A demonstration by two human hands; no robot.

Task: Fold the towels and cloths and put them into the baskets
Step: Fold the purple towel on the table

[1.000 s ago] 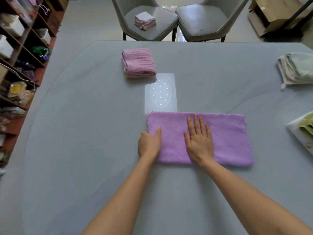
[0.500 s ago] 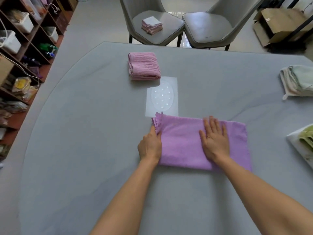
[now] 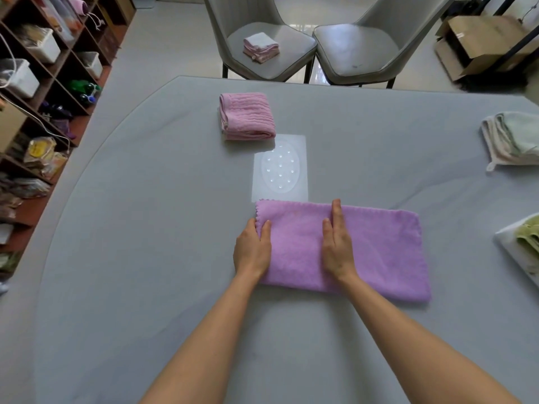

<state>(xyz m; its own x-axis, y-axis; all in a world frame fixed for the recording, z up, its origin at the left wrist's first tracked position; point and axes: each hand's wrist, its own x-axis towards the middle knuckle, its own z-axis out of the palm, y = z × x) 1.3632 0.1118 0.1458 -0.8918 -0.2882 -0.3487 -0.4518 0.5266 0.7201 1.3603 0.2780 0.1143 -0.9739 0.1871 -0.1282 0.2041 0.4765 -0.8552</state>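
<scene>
Pressing purple towel: left hand, right hand.

storeroom, cluttered shelves, cardboard box

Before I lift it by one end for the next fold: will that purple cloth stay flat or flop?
Probably flop: the purple cloth looks thin and plush, lying limp on the table. Likely light. Its fuzzy surface should grip rather than slide.
</scene>
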